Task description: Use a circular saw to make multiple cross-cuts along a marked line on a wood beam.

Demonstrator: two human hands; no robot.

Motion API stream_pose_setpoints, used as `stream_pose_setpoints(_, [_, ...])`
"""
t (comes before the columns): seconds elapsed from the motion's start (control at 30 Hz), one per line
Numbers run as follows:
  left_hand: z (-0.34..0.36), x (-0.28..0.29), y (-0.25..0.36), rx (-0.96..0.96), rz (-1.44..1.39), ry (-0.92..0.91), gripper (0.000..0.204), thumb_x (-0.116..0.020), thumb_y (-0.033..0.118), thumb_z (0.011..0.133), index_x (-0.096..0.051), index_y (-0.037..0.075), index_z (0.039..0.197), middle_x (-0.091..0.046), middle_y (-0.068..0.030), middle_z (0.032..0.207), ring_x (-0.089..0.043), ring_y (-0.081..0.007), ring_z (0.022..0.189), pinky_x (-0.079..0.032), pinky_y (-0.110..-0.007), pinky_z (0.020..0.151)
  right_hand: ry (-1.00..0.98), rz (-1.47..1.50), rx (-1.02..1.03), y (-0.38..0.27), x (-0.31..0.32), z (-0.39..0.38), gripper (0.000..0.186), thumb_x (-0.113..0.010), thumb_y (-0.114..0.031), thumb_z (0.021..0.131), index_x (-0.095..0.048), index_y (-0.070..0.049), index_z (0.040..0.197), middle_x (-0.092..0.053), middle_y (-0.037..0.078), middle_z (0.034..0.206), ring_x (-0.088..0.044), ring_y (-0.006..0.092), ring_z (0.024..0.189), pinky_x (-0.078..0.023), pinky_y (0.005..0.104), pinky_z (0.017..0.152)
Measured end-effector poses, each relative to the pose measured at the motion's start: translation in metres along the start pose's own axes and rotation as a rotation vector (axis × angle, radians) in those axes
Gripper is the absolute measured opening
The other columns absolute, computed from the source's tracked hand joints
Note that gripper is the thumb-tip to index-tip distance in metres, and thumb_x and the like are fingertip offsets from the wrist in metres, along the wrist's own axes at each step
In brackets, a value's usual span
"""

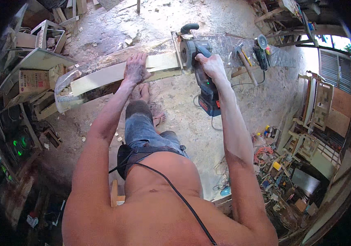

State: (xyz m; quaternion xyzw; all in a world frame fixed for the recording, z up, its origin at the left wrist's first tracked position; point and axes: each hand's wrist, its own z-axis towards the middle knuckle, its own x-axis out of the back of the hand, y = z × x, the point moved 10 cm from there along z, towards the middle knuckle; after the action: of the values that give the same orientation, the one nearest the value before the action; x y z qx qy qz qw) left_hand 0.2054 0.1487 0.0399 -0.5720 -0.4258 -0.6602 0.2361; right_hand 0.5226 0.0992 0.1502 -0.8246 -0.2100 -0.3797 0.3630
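A pale wooden board (101,79) lies along the narrow workbench, reaching to the saw at its right end. My left hand (135,69) spans the board and grips it, fingers over the far side and thumb toward the near side. My right hand (211,67) is closed round the handle of a cordless circular saw (203,80), dark with a round guard and a battery at the near end. The saw stands at the board's right end; its blade edge and any contact with the wood cannot be made out. A thin dark strip (177,51) crosses the board beside the saw.
Right of the saw lie a hammer (246,65) and a corded angle grinder (261,53), its cable trailing to the floor. A cardboard box (34,81) and wood scraps crowd the left. Tools and cables (280,176) litter the right. My bare feet (159,119) are near the bench.
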Motion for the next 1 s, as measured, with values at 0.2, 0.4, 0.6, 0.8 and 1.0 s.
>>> stream_pose_setpoints(0.2, [0.041,-0.018,-0.039,0.206,-0.238,-0.429,0.089,-0.1,0.06,0.067,-0.07,0.004,0.129,-0.076,-0.02,0.134,-0.07,-0.0372,0.134,-0.055,-0.051,0.113,0.086,0.449,-0.063,0.033,0.038,-0.082,0.047,-0.082,-0.043,0.1,-0.077,-0.002,0.078,-0.061,0.003,0.06,-0.061,0.0135,0.053,-0.046,0.0365,0.053])
stream_pose_setpoints(0.4, [0.067,-0.039,-0.056,0.164,-0.461,-0.541,0.108,-0.104,0.054,0.063,-0.067,0.014,0.156,-0.075,-0.0152,0.147,-0.068,-0.0337,0.14,-0.053,-0.045,0.118,0.152,0.581,-0.214,0.145,0.047,-0.215,0.031,-0.082,-0.034,0.103,-0.075,-0.008,0.087,-0.059,-0.003,0.063,-0.051,0.0083,0.051,-0.039,0.0329,0.049])
stream_pose_setpoints(0.6, [0.066,-0.049,-0.055,0.094,-0.336,-0.529,0.116,-0.101,0.062,0.068,-0.056,0.021,0.167,-0.069,-0.0152,0.158,-0.068,-0.0376,0.142,-0.053,-0.049,0.119,0.143,0.628,-0.633,0.271,-0.015,-0.319,0.032,-0.085,-0.034,0.099,-0.081,-0.003,0.092,-0.062,-0.001,0.067,-0.055,0.008,0.059,-0.042,0.034,0.054])
stream_pose_setpoints(0.8, [0.021,-0.026,-0.024,0.034,-0.003,-0.14,0.088,-0.098,0.04,0.07,-0.061,0.008,0.144,-0.07,-0.017,0.146,-0.067,-0.0391,0.137,-0.051,-0.055,0.116,0.043,0.552,-0.598,0.27,-0.043,-0.331,0.037,-0.086,-0.035,0.097,-0.082,0.002,0.095,-0.07,0.005,0.072,-0.063,0.0125,0.062,-0.048,0.037,0.059])
stream_pose_setpoints(1.0, [0.012,-0.01,-0.013,-0.034,-0.046,0.064,0.075,-0.096,0.038,0.07,-0.062,0.009,0.131,-0.071,-0.0161,0.134,-0.066,-0.0381,0.134,-0.052,-0.054,0.11,-0.067,0.342,-0.38,0.178,-0.049,-0.256,0.057,-0.081,-0.05,0.095,-0.082,0.005,0.108,-0.077,0.028,0.086,-0.081,0.034,0.085,-0.058,0.0475,0.079])
